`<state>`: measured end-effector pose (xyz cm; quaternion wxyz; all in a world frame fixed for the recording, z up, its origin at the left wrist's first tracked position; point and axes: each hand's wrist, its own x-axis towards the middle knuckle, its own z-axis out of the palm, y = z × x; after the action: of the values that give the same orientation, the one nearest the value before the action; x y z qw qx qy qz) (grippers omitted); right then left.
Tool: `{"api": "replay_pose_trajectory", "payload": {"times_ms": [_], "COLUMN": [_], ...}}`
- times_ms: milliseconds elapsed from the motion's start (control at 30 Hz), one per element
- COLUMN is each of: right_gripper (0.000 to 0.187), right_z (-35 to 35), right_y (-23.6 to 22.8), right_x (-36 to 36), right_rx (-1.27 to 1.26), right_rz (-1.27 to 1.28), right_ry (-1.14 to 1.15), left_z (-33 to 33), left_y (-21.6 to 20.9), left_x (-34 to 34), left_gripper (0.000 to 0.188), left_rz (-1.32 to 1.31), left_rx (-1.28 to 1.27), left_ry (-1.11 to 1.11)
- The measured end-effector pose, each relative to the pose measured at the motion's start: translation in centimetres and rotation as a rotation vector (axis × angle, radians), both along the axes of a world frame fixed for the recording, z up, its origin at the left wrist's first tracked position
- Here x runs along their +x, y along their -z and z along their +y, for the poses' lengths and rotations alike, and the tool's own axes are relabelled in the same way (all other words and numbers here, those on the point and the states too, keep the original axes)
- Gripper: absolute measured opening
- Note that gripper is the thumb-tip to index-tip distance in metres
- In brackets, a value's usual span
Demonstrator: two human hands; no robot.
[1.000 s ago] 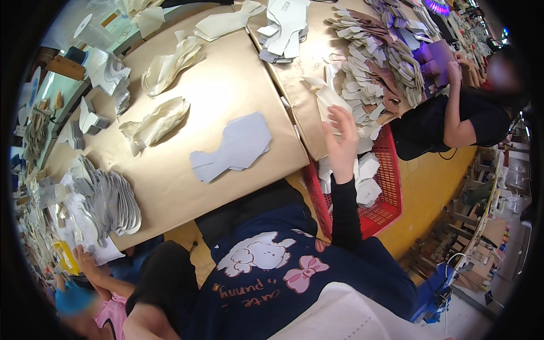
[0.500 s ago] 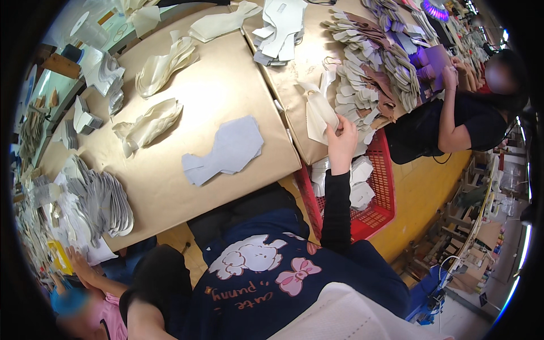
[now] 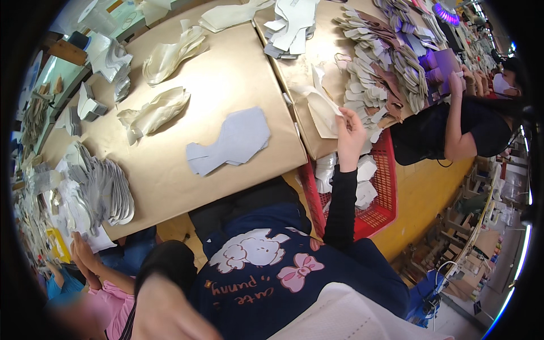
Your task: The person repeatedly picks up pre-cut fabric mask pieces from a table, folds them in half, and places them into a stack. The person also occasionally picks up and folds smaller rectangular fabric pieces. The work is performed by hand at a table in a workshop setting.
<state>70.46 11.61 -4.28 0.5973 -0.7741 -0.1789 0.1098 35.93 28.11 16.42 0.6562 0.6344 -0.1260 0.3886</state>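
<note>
Thin cream sheets point(image 3: 322, 116) are lying loosely layered near the front edge of the brown surface point(image 3: 300, 72), a narrow end pointing toward its far edge; the right hand point(image 3: 351, 137) is pinching their right side.

Right hand point(image 3: 350, 137) pinching the edge of a thin cream sheet piece point(image 3: 324, 118), blurred left hand point(image 3: 167, 311) near the lower edge, flat grey bottle-shaped cut-outs point(image 3: 241, 137) on a tan-covered table point(image 3: 226, 85), red perforated plastic basket point(image 3: 387, 184) beside it

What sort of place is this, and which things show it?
Probably a workshop for cut sheet parts: stacked curved flat grey pieces, a cream sheet held by the right hand, and a red perforated plastic basket holding flat white pieces.
</note>
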Motion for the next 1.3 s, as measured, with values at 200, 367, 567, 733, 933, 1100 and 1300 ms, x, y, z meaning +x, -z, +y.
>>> {"api": "replay_pose_trajectory", "payload": {"times_ms": [200,367,567,733,933,1100,1300], "right_gripper": [0.024,0.020,0.027,0.026,0.017,0.015,0.027], "right_z": [-0.6,-0.5,-0.1,0.8,1.7,1.3,1.6], "right_y": [0.4,0.4,0.3,0.5,0.0,-0.3,-0.2], "right_x": [-0.3,0.1,-1.0,-1.2,0.0,-0.2,-0.1], "right_rx": [-0.239,-0.233,-0.411,-0.208,-0.381,-0.151,-0.171], "right_rz": [-0.413,-0.355,-0.580,-0.462,-0.498,-0.498,-0.547], "right_ry": [0.049,-0.014,-0.156,0.020,0.073,0.012,0.002], "left_z": [-1.6,-2.1,2.3,6.1,6.0,4.0,1.6], "left_y": [10.5,20.4,22.8,22.6,21.0,19.6,20.0], "left_x": [6.0,7.2,6.9,9.3,10.9,7.6,3.6], "left_gripper": [0.050,0.066,0.067,0.063,0.060,0.057,0.043], "left_rz": [0.797,1.067,0.902,0.842,0.742,0.712,0.917], "left_rx": [0.241,0.738,0.912,1.008,0.901,0.680,0.839], "left_ry": [-0.635,-0.816,-0.668,-0.646,-0.752,-0.589,-0.524]}}
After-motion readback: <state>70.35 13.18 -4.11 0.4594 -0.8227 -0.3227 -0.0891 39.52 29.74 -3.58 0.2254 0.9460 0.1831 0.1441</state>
